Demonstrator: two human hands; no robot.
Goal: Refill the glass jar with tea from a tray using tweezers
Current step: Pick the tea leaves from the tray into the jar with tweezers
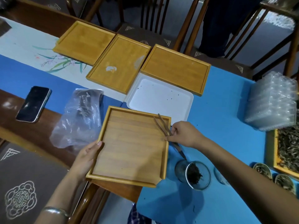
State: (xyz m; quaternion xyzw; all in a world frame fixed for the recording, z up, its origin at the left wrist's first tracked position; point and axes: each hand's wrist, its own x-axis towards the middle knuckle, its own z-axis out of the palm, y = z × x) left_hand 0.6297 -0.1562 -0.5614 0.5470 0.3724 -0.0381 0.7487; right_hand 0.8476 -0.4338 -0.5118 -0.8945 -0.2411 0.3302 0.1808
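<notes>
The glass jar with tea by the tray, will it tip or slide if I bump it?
The jar looks squat and wide-mouthed, so tipping seems unlikely. On the smooth blue mat it would probably slide. Being glass, it's likely fragile.

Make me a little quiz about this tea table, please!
1. True or false: the wooden tray held by the left hand is full of tea.
2. What does the right hand hold? A) spoon B) tweezers C) phone
3. How many wooden trays lie in a row at the table's far side?

Key: 1. False, it looks nearly bare; dark tea sits in the glass jar. 2. B. 3. Three.
</notes>
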